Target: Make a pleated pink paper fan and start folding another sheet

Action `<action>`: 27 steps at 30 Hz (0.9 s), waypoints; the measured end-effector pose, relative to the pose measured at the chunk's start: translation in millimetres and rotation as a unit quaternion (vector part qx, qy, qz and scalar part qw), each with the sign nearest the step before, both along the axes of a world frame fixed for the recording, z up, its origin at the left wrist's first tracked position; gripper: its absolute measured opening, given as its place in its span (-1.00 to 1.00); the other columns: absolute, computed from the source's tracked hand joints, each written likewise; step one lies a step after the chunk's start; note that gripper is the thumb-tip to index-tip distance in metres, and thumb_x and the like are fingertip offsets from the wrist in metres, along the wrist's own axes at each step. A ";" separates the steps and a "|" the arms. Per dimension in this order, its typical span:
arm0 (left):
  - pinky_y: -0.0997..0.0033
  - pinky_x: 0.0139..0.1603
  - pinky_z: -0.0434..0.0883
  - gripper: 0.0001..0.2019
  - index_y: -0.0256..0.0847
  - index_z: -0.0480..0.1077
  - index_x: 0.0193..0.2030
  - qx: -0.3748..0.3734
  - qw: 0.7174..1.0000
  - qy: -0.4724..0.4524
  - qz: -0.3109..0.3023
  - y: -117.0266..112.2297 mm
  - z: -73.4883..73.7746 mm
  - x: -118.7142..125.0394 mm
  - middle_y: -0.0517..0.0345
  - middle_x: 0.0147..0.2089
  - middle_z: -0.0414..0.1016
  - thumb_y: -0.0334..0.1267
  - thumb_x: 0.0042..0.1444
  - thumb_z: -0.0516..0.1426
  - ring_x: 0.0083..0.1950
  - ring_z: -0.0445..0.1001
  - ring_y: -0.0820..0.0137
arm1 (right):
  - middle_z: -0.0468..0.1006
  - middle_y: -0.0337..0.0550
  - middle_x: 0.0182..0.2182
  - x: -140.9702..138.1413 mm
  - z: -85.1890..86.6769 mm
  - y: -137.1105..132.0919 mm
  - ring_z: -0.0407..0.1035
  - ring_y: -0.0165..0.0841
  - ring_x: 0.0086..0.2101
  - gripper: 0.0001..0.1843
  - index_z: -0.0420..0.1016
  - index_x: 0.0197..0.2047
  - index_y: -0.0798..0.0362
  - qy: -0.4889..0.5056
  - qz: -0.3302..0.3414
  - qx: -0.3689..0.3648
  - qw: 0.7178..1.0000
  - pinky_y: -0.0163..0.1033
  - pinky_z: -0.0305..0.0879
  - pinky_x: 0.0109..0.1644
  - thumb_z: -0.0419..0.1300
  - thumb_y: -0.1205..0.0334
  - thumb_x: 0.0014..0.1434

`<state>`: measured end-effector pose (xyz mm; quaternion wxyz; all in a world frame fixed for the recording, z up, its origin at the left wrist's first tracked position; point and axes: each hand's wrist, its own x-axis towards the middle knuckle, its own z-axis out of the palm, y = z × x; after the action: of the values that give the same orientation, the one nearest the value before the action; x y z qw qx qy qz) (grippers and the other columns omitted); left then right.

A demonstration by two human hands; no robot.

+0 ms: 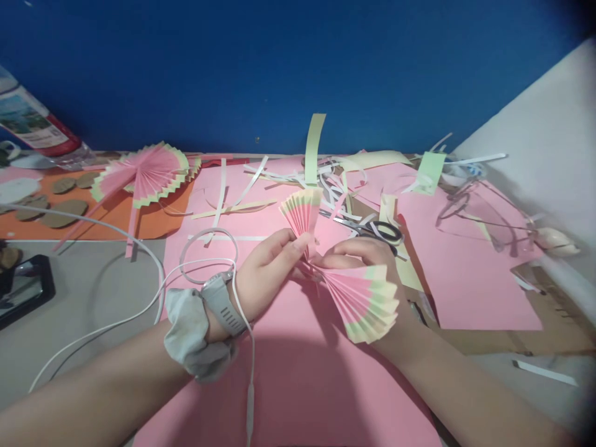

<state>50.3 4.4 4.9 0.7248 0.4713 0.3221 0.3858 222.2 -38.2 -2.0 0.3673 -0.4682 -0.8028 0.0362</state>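
Note:
A pleated paper fan (361,298), pink with green and pale yellow zigzag edges, is pinched at its middle between both hands, its two halves spreading up and down to the right. My left hand (274,264) closes thumb and fingers on the gathered centre from the left. From the other side, my right hand (361,254) curls its fingers on the same centre; its fingertips are partly hidden behind the folds. Beneath the hands lies a large pink paper sheet (288,385). Black-handled scissors (388,231) rest just beyond my right hand, among paper strips.
Finished-looking pleated fans (149,171) lie on orange paper (181,214) at the left, near a tilted plastic bottle (41,124) and a phone (28,288). A white cable (161,273) loops over my left wrist. Eyeglasses (488,214) sit on pink paper at the right.

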 end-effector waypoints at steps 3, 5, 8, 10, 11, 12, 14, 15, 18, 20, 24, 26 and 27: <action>0.50 -0.33 0.46 -0.76 -0.22 0.38 -0.12 -0.028 0.999 -0.019 0.014 2.8 1.9 -0.4 0.23 -0.39 0.47 -0.09 0.22 0.12 -0.40 0.48 0.49 | 0.40 -0.11 -0.18 -3.9 10.7 -1.2 0.34 -0.25 -0.12 -0.73 0.38 -0.05 -0.04 -0.018 0.029 0.058 0.998 -0.08 0.24 -0.01 0.11 0.40 0.18; 0.50 -0.34 0.47 -0.78 -0.24 0.38 -0.13 -0.050 0.998 -0.028 0.013 4.6 2.4 -0.8 0.21 -0.40 0.50 -0.12 0.21 0.13 -0.41 0.50 0.49 | 0.40 -0.10 -0.19 -5.6 14.8 -1.3 0.34 -0.28 -0.13 -0.74 0.37 -0.07 -0.03 -0.030 0.040 0.077 0.996 -0.11 0.24 -0.02 0.04 0.43 0.21; 0.52 -0.37 0.47 -0.81 -0.27 0.39 -0.18 -0.087 0.995 -0.037 0.014 7.1 2.6 -1.6 0.18 -0.42 0.52 -0.17 0.18 0.16 -0.42 0.51 0.48 | 0.42 -0.11 -0.20 -6.1 15.7 -1.3 0.35 -0.29 -0.14 -0.75 0.36 -0.07 -0.04 -0.043 0.045 0.080 0.995 -0.12 0.24 -0.04 0.05 0.41 0.22; 0.53 -0.39 0.47 -0.81 -0.27 0.39 -0.18 -0.103 0.994 -0.043 0.015 8.9 2.7 -2.3 0.19 -0.44 0.52 -0.18 0.17 0.16 -0.43 0.51 0.48 | 0.42 -0.12 -0.20 -5.4 14.5 -1.6 0.35 -0.29 -0.14 -0.75 0.36 -0.07 -0.05 -0.043 0.046 0.080 0.995 -0.12 0.24 -0.03 0.08 0.41 0.20; 0.52 -0.39 0.48 -0.81 -0.27 0.39 -0.18 -0.107 0.993 -0.044 0.019 9.8 2.7 -2.7 0.18 -0.44 0.53 -0.18 0.17 0.16 -0.43 0.51 0.47 | 0.42 -0.12 -0.19 -5.0 13.9 -1.8 0.35 -0.29 -0.13 -0.72 0.36 -0.07 -0.05 -0.043 0.048 0.077 0.995 -0.11 0.24 -0.02 0.09 0.44 0.18; 0.50 -0.39 0.48 -0.80 -0.26 0.38 -0.17 -0.108 0.993 -0.044 0.025 10.6 2.8 -3.1 0.17 -0.43 0.54 -0.17 0.17 0.16 -0.42 0.52 0.45 | 0.42 -0.11 -0.17 -4.7 13.4 -2.1 0.35 -0.29 -0.12 -0.70 0.36 -0.06 -0.05 -0.041 0.050 0.071 0.995 -0.11 0.24 -0.01 0.09 0.46 0.17; 0.44 -0.36 0.50 -0.78 -0.26 0.37 -0.16 -0.105 0.993 -0.040 0.038 11.5 2.8 -3.6 0.11 -0.39 0.57 -0.15 0.17 0.16 -0.37 0.55 0.40 | 0.40 -0.10 -0.14 -4.1 12.5 -2.6 0.33 -0.28 -0.09 -0.65 0.36 -0.03 -0.06 -0.024 0.054 0.048 0.997 -0.09 0.24 0.01 0.07 0.50 0.17; 0.42 -0.35 0.51 -0.78 -0.25 0.36 -0.15 -0.103 0.993 -0.038 0.042 11.6 2.6 -3.7 0.08 -0.36 0.59 -0.15 0.17 0.16 -0.36 0.57 0.37 | 0.40 -0.10 -0.14 -3.8 11.8 -2.6 0.33 -0.27 -0.08 -0.63 0.35 0.00 -0.06 -0.008 0.052 0.034 0.998 -0.08 0.25 0.01 0.06 0.49 0.17; 0.37 -0.37 0.52 -0.77 -0.24 0.34 -0.13 -0.109 0.993 -0.038 0.012 9.8 1.2 -3.5 0.03 -0.28 0.61 -0.14 0.18 0.14 -0.41 0.57 0.36 | 0.40 -0.09 -0.15 -2.2 7.3 -0.6 0.32 -0.25 -0.08 -0.71 0.33 0.01 -0.04 0.081 0.017 -0.015 0.996 -0.06 0.29 0.00 0.03 0.40 0.24; 0.31 -0.40 0.53 -0.76 -0.23 0.33 -0.08 -0.112 0.992 -0.050 -0.039 7.6 -0.1 -3.2 0.00 -0.26 0.61 -0.13 0.20 0.12 -0.45 0.57 0.34 | 0.41 -0.09 -0.16 -0.6 3.2 2.0 0.34 -0.26 -0.11 -0.79 0.33 -0.01 -0.02 0.170 -0.025 -0.064 0.983 -0.10 0.32 -0.05 0.01 0.29 0.29; 0.28 -0.41 0.54 -0.69 -0.15 0.30 0.06 -0.095 0.983 -0.079 -0.136 3.3 -1.3 -2.9 0.04 -0.30 0.61 -0.09 0.25 0.07 -0.44 0.58 0.32 | 0.45 -0.13 -0.28 -1.5 1.6 4.9 0.41 -0.31 -0.24 -0.78 0.38 -0.16 -0.01 0.270 -0.044 -0.188 0.943 -0.16 0.36 -0.21 -0.01 0.09 0.34; 0.29 -0.40 0.55 -0.69 -0.11 0.28 0.09 -0.090 0.980 -0.083 -0.157 1.6 -1.1 -2.8 0.09 -0.35 0.59 -0.08 0.27 0.06 -0.44 0.58 0.34 | 0.40 -0.24 -0.45 -5.6 5.4 3.5 0.40 -0.37 -0.41 -0.80 0.36 -0.26 -0.02 0.301 0.019 -0.255 0.919 -0.19 0.36 -0.32 0.04 0.08 0.32; 0.30 -0.40 0.55 -0.69 -0.10 0.27 0.11 -0.088 0.979 -0.087 -0.161 0.7 -1.1 -2.7 0.11 -0.37 0.58 -0.08 0.28 0.04 -0.44 0.58 0.34 | 0.35 -0.31 -0.52 -7.9 7.6 2.5 0.36 -0.41 -0.51 -0.83 0.33 -0.27 -0.03 0.329 0.063 -0.293 0.895 -0.22 0.34 -0.40 0.05 0.10 0.31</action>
<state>47.6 5.1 3.8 0.8412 0.4164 0.2102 0.2735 214.3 -35.8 5.6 0.4534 -0.4644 -0.6170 0.4450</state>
